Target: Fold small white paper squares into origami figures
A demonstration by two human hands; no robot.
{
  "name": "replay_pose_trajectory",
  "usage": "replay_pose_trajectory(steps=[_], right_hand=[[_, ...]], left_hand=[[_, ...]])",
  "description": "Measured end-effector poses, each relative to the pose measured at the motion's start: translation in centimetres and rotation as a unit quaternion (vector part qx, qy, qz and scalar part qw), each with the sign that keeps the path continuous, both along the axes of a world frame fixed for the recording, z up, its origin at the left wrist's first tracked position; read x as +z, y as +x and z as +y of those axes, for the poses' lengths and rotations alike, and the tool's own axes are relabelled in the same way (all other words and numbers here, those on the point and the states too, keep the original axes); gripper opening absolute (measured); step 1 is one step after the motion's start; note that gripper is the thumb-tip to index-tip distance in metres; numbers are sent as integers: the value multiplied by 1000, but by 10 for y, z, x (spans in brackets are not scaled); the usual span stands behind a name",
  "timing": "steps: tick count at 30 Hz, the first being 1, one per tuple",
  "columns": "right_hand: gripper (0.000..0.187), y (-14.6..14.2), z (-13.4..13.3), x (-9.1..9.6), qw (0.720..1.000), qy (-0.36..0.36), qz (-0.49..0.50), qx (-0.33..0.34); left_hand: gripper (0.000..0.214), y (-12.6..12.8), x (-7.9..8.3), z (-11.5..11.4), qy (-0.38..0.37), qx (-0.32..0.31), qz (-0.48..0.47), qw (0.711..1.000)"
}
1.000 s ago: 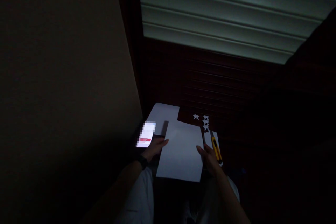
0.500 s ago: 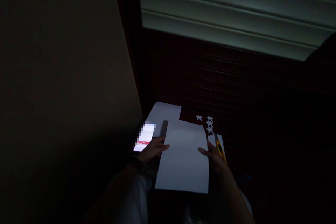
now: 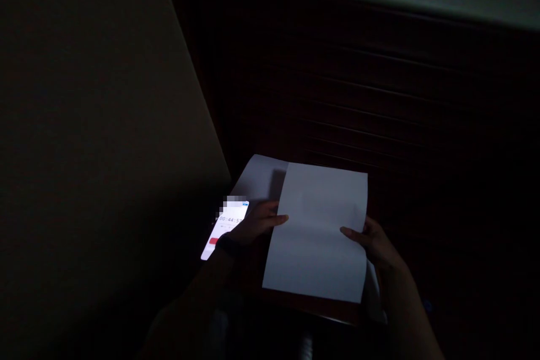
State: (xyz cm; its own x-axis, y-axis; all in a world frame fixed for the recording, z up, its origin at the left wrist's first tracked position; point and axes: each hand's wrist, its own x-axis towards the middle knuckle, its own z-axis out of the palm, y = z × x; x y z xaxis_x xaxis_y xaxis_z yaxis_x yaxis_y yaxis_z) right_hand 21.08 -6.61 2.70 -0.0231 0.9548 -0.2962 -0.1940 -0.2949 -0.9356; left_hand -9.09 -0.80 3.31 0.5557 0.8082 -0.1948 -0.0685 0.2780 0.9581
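Observation:
A white sheet of paper (image 3: 318,236) is held up in front of me, slightly bowed. My left hand (image 3: 264,220) grips its left edge, thumb on the near face and fingers behind. At the right edge my right hand (image 3: 373,239) pinches it the same way, its fingers partly hidden by the paper. Behind and to the left lies another white sheet (image 3: 259,171) with a shadow on it. A lit phone (image 3: 225,230) showing a timer lies beside my left wrist, which wears a dark band.
The dark table's front edge (image 3: 333,319) shows below the paper. Part of another white sheet (image 3: 373,292) sticks out under my right forearm. A plain wall (image 3: 105,95) rises on the left, dark slatted panelling (image 3: 358,84) behind.
Both hands have moved the sheet right and slightly upward in view. It now hides the small folded paper pieces and the yellow cutter seen before. The camera view has tilted down.

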Motion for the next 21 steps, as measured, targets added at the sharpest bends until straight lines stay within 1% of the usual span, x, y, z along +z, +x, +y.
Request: replay_pose_trajectory(steps=[3, 6, 9, 12, 14, 17, 19, 21], right_hand=[[43, 0, -1, -4, 999, -18, 34, -3], [42, 0, -1, -5, 999, -21, 48, -3], [42, 0, 3, -6, 998, -26, 55, 3], [43, 1, 9, -9, 998, -29, 57, -4], [41, 2, 12, -13, 997, -38, 62, -6], [36, 6, 12, -18, 995, -61, 71, -17], [36, 10, 12, -21, 994, -70, 68, -54], [39, 13, 13, -21, 991, -64, 61, -102]], left_hand=[[49, 1, -3, 3, -16, -9, -30, 999], [50, 2, -4, 7, -31, 11, -43, 999], [49, 3, -7, 15, -37, 31, -27, 998], [51, 4, -9, 22, -53, 28, -5, 998], [51, 3, -7, 23, -63, 27, 8, 998], [44, 0, 1, 21, -33, 30, 43, 998], [37, 0, 8, 21, 7, 39, 81, 996], [37, 1, 14, 24, 41, 52, 115, 991]])
